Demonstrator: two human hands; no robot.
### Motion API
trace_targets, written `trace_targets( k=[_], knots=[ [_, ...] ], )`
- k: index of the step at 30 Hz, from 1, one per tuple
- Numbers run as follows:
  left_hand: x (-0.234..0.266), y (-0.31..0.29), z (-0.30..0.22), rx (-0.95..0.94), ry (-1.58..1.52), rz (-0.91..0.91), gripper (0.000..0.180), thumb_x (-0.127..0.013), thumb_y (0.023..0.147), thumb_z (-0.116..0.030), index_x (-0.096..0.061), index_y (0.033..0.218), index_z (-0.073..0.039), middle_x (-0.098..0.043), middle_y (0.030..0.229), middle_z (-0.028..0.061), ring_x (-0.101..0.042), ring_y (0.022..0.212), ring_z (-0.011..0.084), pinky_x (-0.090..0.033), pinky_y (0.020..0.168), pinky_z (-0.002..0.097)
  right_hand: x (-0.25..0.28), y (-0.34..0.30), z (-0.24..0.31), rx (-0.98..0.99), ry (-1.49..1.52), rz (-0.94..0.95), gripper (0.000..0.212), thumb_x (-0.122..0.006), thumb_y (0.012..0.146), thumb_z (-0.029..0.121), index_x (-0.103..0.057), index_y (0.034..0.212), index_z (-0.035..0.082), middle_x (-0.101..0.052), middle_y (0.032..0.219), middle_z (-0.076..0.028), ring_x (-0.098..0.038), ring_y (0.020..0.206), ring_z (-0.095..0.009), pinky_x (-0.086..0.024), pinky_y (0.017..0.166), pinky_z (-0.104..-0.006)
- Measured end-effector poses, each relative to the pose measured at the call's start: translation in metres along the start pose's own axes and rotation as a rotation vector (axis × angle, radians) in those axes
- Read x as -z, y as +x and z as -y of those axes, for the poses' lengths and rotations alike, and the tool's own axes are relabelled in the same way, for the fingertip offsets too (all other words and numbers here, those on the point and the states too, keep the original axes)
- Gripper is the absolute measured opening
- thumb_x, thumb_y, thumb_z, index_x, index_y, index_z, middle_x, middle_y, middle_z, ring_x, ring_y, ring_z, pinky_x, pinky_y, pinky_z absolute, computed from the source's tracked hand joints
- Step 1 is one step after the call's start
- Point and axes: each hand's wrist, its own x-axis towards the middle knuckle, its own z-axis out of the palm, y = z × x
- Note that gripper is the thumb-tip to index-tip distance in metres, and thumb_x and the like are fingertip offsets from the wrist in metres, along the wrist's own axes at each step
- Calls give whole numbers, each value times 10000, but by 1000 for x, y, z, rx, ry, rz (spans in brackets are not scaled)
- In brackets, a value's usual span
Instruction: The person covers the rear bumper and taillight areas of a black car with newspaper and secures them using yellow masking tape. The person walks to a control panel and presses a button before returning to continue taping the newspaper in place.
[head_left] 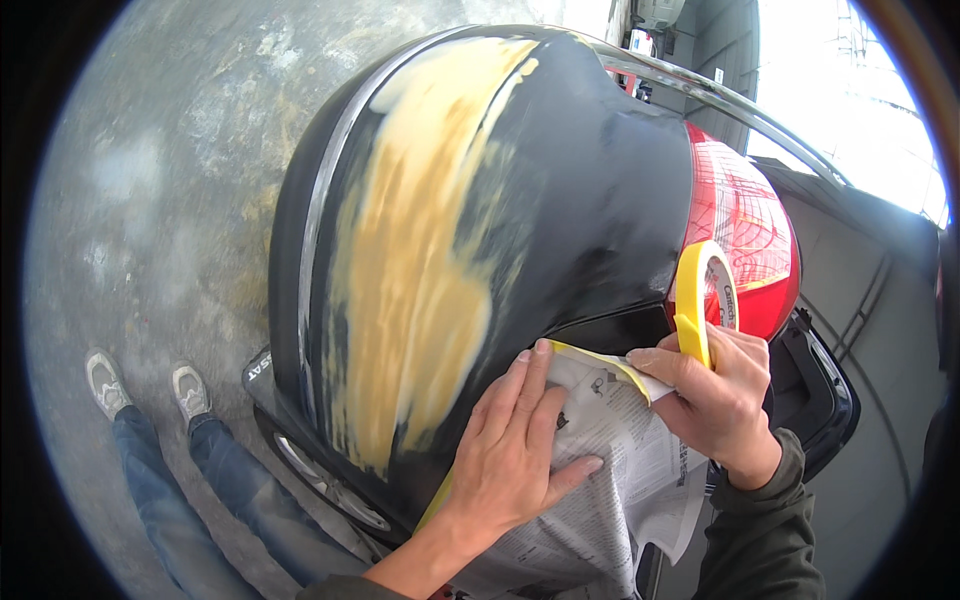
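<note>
My left hand [512, 442] lies flat with its fingers stretched over a sheet of newspaper [632, 490], its fingertips pressing near the sheet's taped upper edge. That sheet drapes over the lower part of a dark car body panel [590, 190]. In my right hand [728, 395] is a roll of yellow masking tape [690, 290], held upright; thumb and fingers also pinch the paper's taped corner. Just behind the roll sits a red tail light [728, 190]. Broad tan filler patches [420, 260] streak the panel left of my hands. My right palm is hidden.
A chrome strip [318, 225] curves along the panel's left side. Grey concrete floor [180, 210] spreads at the left, where two legs in jeans [170, 490] and light shoes [190, 388] stand. An open black part [825, 410] juts out beside my right hand.
</note>
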Motion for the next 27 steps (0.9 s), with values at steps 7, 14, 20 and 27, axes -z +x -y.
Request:
trace_targets(
  k=[7, 14, 20, 27],
  knots=[
    [0, 3, 1, -9, 5, -6, 706, -602, 933, -568, -520, 1283, 40, -395, 1529, 294, -403, 1386, 386, -391, 1090, 462, 7, -5, -7, -160, -190, 11, 218, -832, 702, 172, -683, 833, 83, -516, 696, -69, -544, 528, -234, -422, 509, -361],
    [-2, 7, 2, -30, -4, -8, 704, -568, 943, -599, -518, 1270, 23, -395, 1534, 280, -409, 1379, 386, -396, 1085, 465, 1, -11, -7, -286, -159, -34, 189, -819, 739, 101, -634, 730, 62, -517, 664, -74, -521, 493, -244, -399, 484, -361],
    [1, 12, 5, -51, -9, -2, 695, -562, 944, -605, -517, 1258, 13, -403, 1530, 274, -417, 1374, 380, -399, 1086, 461, 0, -10, -6, -342, -138, -22, 177, -813, 730, 77, -642, 726, 29, -567, 663, -94, -557, 528, -254, -427, 520, -357],
    [3, 21, 5, -86, 11, 17, 680, -557, 948, -601, -517, 1243, 10, -418, 1523, 272, -418, 1384, 361, -398, 1089, 448, 1, -13, -6, -371, -142, -20, 180, -821, 711, 74, -651, 728, 18, -584, 658, -99, -569, 542, -246, -436, 535, -350]
  ],
)
